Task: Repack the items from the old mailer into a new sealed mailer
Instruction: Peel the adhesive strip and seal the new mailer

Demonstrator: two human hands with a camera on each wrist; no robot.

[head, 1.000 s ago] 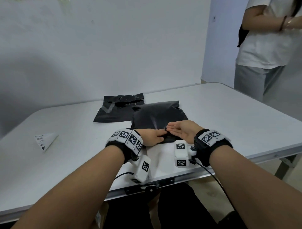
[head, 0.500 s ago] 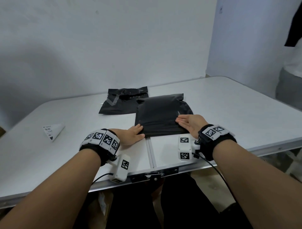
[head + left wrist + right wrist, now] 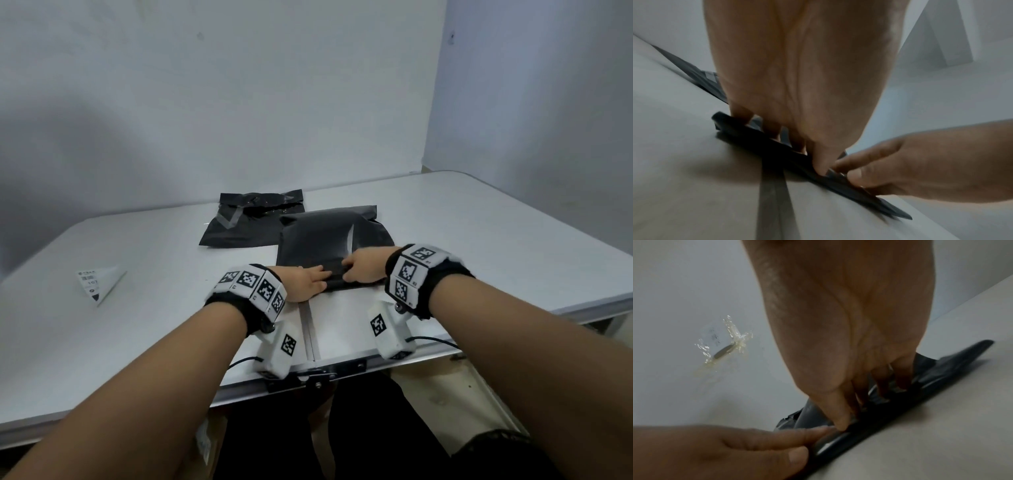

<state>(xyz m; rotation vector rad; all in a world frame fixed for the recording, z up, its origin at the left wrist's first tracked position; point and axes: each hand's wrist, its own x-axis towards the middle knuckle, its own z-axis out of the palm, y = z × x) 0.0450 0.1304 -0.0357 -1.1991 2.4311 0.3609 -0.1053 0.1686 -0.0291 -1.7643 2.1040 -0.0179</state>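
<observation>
The new black mailer [image 3: 318, 240] lies flat on the white table [image 3: 479, 240], bulging with its contents, its near edge folded into a flap [image 3: 334, 270]. My left hand [image 3: 313, 279] and right hand [image 3: 356, 267] meet at the middle of that flap, with straight fingers pressing it down. The left wrist view shows my left fingers [image 3: 818, 162] on the mailer's dark edge [image 3: 760, 138], the right hand [image 3: 920, 165] touching beside them. In the right wrist view my right fingers [image 3: 840, 418] press the mailer [image 3: 941, 369] next to the left hand [image 3: 735, 447]. The old torn black mailer [image 3: 246, 226] lies behind to the left.
A folded white label paper [image 3: 99, 282] lies on the table at the left. The table's centre seam and latch [image 3: 310, 329] run toward me under my wrists. A patch of clear tape [image 3: 725, 345] sticks to the white wall behind the table.
Half a second ago my hands were apart at the mailer's near corners; both have since slid inward and meet at the middle of the flap. The bystander at the right has left the view.
</observation>
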